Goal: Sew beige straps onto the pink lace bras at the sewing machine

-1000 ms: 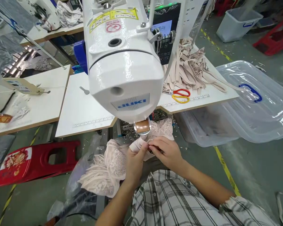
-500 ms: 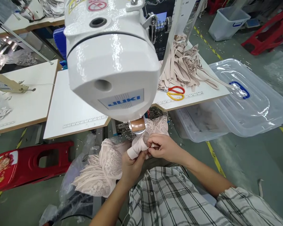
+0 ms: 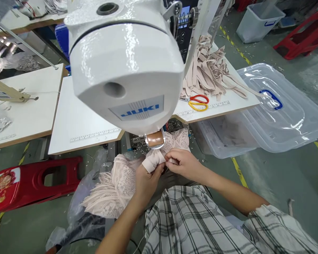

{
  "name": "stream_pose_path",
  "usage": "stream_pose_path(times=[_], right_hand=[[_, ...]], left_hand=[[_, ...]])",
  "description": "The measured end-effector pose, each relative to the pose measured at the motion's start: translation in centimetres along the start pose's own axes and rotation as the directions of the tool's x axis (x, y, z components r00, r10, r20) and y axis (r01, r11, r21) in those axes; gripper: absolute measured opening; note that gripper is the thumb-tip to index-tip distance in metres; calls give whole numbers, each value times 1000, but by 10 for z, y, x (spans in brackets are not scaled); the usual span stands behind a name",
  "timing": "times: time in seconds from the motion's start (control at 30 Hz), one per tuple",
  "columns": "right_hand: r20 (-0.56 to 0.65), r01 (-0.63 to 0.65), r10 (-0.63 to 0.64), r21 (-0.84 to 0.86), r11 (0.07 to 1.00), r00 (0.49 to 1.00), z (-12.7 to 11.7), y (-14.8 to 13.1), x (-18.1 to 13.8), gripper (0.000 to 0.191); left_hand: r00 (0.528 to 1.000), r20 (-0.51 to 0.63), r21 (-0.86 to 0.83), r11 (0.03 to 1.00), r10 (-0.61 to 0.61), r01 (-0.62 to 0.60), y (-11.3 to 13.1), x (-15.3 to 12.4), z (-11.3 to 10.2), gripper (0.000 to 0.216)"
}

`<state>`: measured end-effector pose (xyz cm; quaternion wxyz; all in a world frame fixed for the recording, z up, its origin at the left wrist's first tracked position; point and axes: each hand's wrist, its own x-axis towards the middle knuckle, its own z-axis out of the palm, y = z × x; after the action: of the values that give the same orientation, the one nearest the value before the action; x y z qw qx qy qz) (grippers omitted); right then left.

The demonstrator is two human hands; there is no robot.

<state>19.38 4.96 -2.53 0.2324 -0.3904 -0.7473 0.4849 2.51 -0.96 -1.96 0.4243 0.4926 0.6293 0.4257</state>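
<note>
Just below the sewing machine head [image 3: 127, 77], my left hand [image 3: 145, 183] is closed on a folded pale pink bra band [image 3: 153, 162], its thumb pressed on the fabric. My right hand [image 3: 184, 162] pinches the same fabric close beside the left fingertips; a bit of strap shows between its fingers. Lace of a bra cup [image 3: 178, 139] lies behind the right hand, under the machine. The machine's needle is hidden by its head and an oval brown and clear guard [image 3: 155, 139]. Left of my hands hangs a stack of lace bras [image 3: 113, 190].
Beige straps [image 3: 206, 70] are heaped on the right tabletop, with red- and yellow-handled scissors [image 3: 199, 103] before them. A lidded clear plastic box [image 3: 288, 120] stands right. At left are a white table panel [image 3: 82, 116] and a red stool [image 3: 39, 183].
Both hands have drawn closer together on the bra band, which looks more folded. My right fingers have closed in on the fabric. The view has shifted slightly.
</note>
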Motion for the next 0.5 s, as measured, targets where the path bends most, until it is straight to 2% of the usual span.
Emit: stream_pose_path(times=[0.07, 0.17, 0.33, 0.5], right_hand=[[26, -56, 53, 86, 995, 998, -7, 0, 2, 11], [21, -110, 108, 144, 983, 994, -16, 0, 3, 15], [8, -125, 124, 12, 992, 992, -21, -4, 1, 6], [43, -52, 55, -76, 996, 998, -20, -11, 0, 7]], left_hand=[[999, 23, 30, 998, 46, -47, 0, 3, -3, 19], [992, 115, -25, 998, 60, -57, 4, 10, -9, 19], [978, 207, -27, 999, 23, -18, 12, 13, -11, 19], [972, 233, -17, 1000, 18, -15, 17, 12, -7, 20]])
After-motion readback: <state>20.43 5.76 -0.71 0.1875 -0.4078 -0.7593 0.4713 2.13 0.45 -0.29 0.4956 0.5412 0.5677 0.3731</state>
